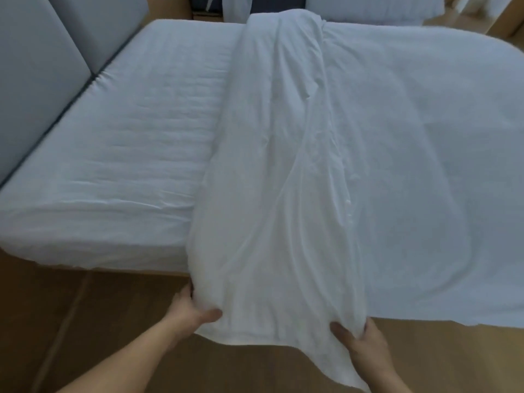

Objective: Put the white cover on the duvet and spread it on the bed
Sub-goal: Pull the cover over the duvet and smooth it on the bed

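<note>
A white cover (272, 171) lies in a long wrinkled band across the middle of the bed (119, 143), from its far side to the near edge, where it hangs over toward the floor. The white duvet (425, 165) is spread flat over the right half of the bed, partly under the cover. My left hand (192, 310) grips the cover's near left corner, thumb on top. My right hand (360, 341) grips the near right part of the cover, with a loose flap hanging below it.
Grey padded headboard panels (37, 75) stand along the left side. A white pillow (374, 7) lies beyond the bed's far edge. Wooden floor (85, 321) runs along the near side where I stand.
</note>
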A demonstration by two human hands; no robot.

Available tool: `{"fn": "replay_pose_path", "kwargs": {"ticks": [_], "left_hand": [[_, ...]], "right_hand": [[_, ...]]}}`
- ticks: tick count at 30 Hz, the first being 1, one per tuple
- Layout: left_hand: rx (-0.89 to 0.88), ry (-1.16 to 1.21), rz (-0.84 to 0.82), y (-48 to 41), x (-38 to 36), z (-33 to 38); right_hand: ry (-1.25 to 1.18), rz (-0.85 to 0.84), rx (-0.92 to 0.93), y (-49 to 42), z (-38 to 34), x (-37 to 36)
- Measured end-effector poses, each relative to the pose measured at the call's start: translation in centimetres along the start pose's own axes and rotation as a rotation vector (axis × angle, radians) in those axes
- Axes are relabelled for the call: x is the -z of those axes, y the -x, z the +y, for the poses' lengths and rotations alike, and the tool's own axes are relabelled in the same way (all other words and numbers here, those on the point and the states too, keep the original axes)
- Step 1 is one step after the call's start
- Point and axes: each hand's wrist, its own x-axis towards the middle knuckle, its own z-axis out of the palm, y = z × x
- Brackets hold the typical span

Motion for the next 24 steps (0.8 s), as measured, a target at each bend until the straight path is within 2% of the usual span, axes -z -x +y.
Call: {"fn": "replay_pose_path", "kwargs": {"ticks": [2,3,7,10,12,15,19,24], "left_hand": [[-0.001,-0.279,0.028,0.8,-0.2,-1.0],[-0.01,-0.333,0.049,1.0,-0.3,-1.5],[-0.025,-0.273,0.116,2.1,-1.7,-2.9],[-0.035,-0.233,0.085,2.4,-3.3,-4.9],[-0.086,-0.201,0.067,2.1,-4.6,-6.4],[-0.111,-0.109,0.112,1.5,-6.0,-8.2],[-0.211,-0.3,0.236,-0.7,-5.9,-10.6],[-0.177,-0.43,0.397,-3.2,-6.9,-10.7]], "right_hand": [[-0.039,0.025,0.028,0.0,-0.1,0.5],[-0.077,0.024,0.053,0.2,-0.2,0.7],[-0.261,-0.066,0.113,1.9,0.3,1.7],[-0.348,-0.155,0.091,2.2,1.7,2.3],[-0.361,-0.161,0.104,1.7,3.0,2.2],[-0.321,-0.079,0.132,0.8,5.3,1.5],[-0.355,-0.039,0.089,-0.8,7.6,0.1],[-0.365,-0.009,0.11,-2.2,9.0,-1.5]]}}
